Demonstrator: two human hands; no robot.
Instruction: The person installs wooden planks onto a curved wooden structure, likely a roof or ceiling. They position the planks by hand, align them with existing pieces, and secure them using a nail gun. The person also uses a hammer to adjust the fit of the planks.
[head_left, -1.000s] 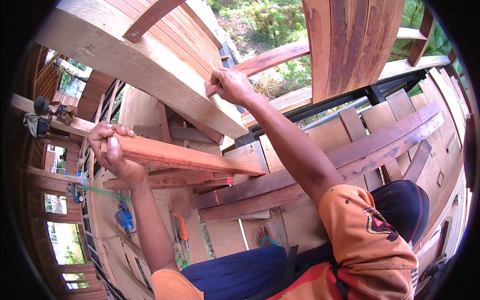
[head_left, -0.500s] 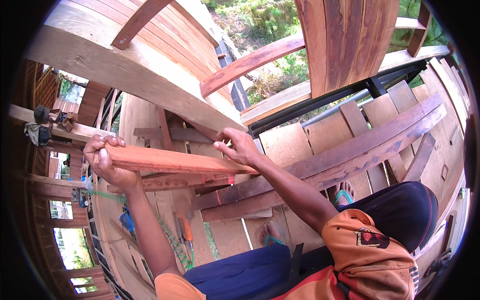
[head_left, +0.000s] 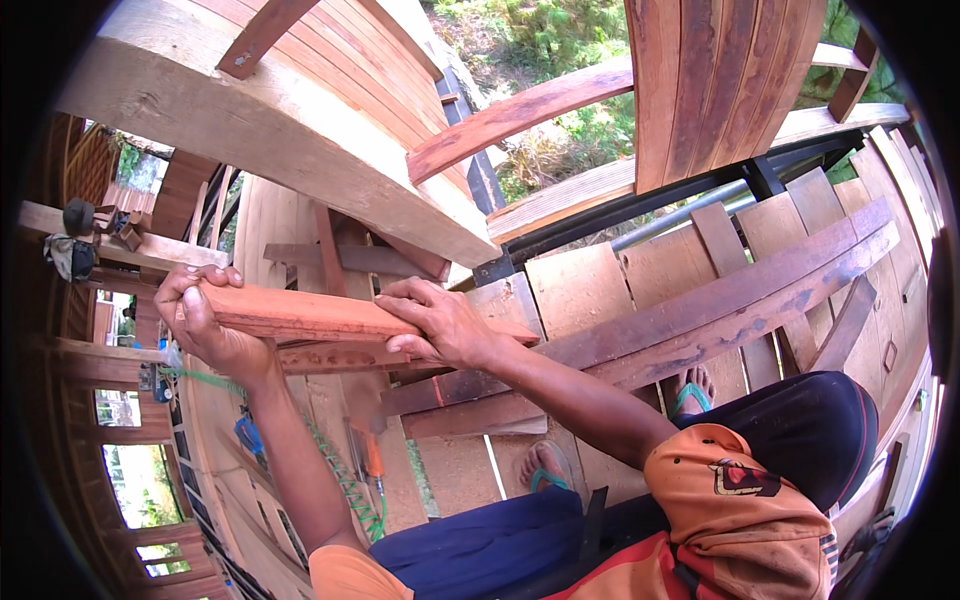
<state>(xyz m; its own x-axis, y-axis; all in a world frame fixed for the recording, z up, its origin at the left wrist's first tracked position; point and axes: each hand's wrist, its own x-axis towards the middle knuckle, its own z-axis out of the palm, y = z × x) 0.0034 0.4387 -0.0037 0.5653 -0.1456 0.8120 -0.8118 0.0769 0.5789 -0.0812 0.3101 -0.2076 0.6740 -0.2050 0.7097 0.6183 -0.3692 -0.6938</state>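
A reddish wooden board [head_left: 300, 312] lies crosswise in front of me, above the plank floor. My left hand [head_left: 215, 325] is wrapped round its left end, thumb on the near side and fingers over the far edge. Midway along the board rests my right hand [head_left: 440, 322], fingers across the top and thumb against the near side. The board's right end shows beyond my right wrist. Just under and right of it, a long dark curved timber [head_left: 640, 340] lies on the floor planks.
A heavy pale beam [head_left: 290, 130] slants across the upper left. A slatted wooden panel [head_left: 715, 90] stands upper right. On the floor lie an orange-handled tool [head_left: 373, 455] and a green coiled hose [head_left: 345, 480]. My sandalled feet [head_left: 545, 465] are on the planks, which have gaps.
My right hand has come left and down onto the board; before, it was lifted near the right end with curled fingers. My left hand keeps its hold.
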